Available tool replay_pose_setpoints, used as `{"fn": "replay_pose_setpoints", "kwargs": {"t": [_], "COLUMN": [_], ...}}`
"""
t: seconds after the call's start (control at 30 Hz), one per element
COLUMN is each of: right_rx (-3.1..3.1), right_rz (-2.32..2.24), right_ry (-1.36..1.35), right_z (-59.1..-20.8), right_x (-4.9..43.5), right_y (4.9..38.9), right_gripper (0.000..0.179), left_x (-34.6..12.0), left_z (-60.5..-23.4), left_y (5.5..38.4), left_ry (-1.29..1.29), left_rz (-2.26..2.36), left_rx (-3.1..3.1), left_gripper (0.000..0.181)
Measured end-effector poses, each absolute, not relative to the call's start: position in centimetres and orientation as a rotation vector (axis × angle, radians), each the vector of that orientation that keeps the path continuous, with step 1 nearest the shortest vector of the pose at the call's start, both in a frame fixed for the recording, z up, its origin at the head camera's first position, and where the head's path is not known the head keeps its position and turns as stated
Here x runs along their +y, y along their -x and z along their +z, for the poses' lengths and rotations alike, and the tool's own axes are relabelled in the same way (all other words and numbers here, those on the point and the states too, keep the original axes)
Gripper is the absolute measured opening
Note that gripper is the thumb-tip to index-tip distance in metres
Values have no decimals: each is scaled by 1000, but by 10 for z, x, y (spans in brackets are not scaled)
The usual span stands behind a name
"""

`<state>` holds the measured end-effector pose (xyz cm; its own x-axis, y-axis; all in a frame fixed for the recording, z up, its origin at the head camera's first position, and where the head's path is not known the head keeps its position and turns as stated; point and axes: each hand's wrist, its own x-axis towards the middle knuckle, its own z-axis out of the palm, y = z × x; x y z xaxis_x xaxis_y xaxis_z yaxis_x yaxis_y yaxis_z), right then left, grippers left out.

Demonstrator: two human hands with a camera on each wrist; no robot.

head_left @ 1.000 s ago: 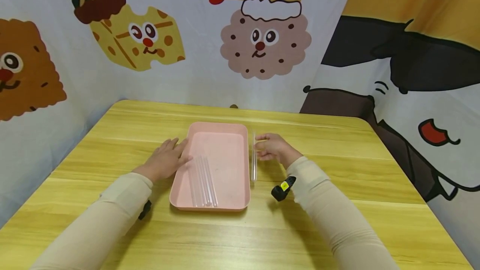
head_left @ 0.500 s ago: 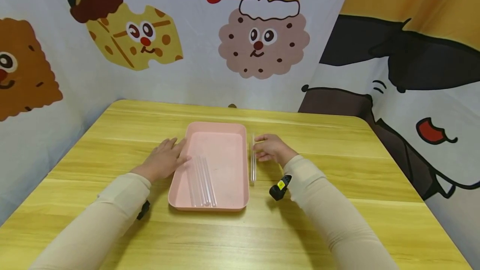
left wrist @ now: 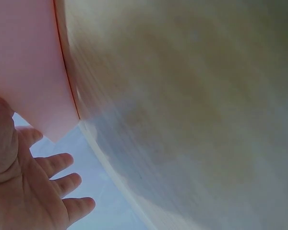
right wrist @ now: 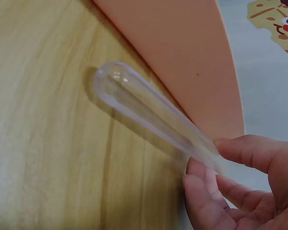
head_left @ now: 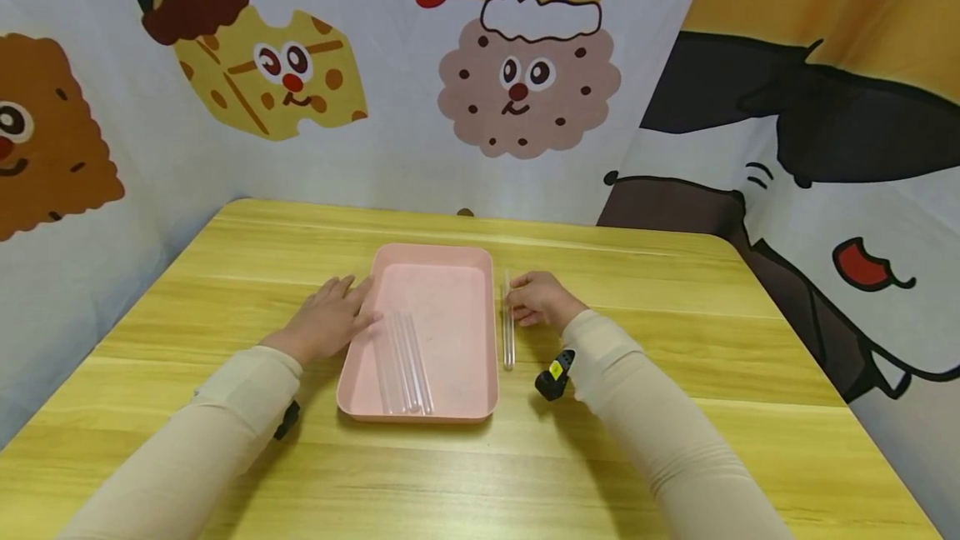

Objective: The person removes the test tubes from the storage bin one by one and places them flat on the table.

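Observation:
My right hand (head_left: 546, 300) is at the right side of the pink tray (head_left: 457, 340), thumb and fingers pinching a clear test tube (head_left: 508, 340). In the right wrist view the tube's rounded closed end (right wrist: 113, 79) points away from the fingers, close over the wood, beside the tray's outer wall. My left hand (head_left: 327, 319) lies at the tray's left edge with its fingers spread, thumb over the rim. The left wrist view shows this hand's loosely extended fingers (left wrist: 62, 184) near the tray wall. Several clear test tubes (head_left: 408, 365) lie side by side inside the tray, lower left.
The tray stands on a yellow wood-grain table (head_left: 660, 440). Behind the table hangs a white cloth (head_left: 397, 165) with cartoon food prints. A black wrist camera (head_left: 553, 377) sits under the right sleeve.
My right hand has drawn slightly toward the near side, its fingers closer together, and the test tube has shifted a little that way. The left hand stays on the tray edge.

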<state>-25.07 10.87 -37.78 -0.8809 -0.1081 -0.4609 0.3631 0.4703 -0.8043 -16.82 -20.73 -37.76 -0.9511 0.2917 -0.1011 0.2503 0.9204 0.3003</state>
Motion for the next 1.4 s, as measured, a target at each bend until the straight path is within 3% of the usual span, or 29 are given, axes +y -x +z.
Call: {"fn": "replay_pose_setpoints", "kwargs": {"t": [1.4], "right_rx": [2375], "right_rz": [-1268], "right_ry": [-163], "right_z": [-372], "right_x": [105], "right_y": [240], "right_gripper": [50], "left_x": [-206], "left_z": [-380], "left_y": [169], "left_ry": [-452], "left_rz": [401], "left_rx": [2965], "left_gripper": [64]}}
